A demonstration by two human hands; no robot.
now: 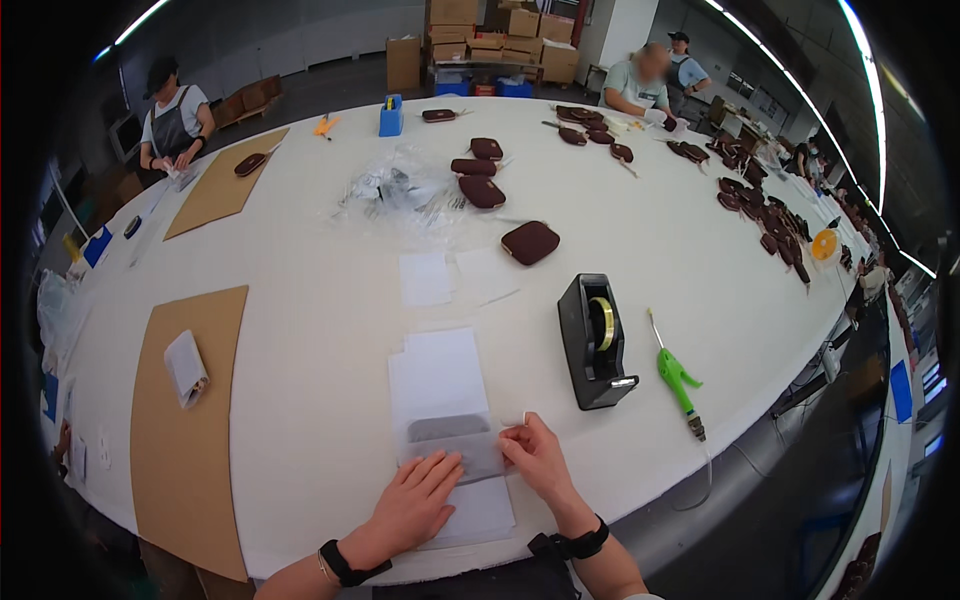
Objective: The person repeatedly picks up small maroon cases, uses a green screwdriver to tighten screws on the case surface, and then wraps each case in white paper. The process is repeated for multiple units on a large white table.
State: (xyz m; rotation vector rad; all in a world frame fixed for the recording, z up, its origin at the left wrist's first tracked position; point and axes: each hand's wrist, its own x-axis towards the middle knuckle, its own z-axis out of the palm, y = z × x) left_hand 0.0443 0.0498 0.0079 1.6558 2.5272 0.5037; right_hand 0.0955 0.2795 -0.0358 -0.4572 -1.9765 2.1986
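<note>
A stack of white paper sheets (437, 372) lies in front of me. On it rests a flat grey piece with rounded corners (447, 428), its lower part covered by a thin, translucent paper sheet (480, 452). My left hand (418, 500) lies flat on that sheet, fingers stretched out and pointing up to the right. At the sheet's right edge, my right hand (536, 458) pinches it between thumb and fingers. What lies under the left palm is hidden.
Close on the right stand a black tape dispenser (590, 345) and a green air gun (678, 378) with a hose. Brown pouches (530, 243) and crumpled clear plastic bags (400, 190) lie farther back. Cardboard (185, 460) bearing a wrapped bundle (185, 368) is left. Other people work around the table.
</note>
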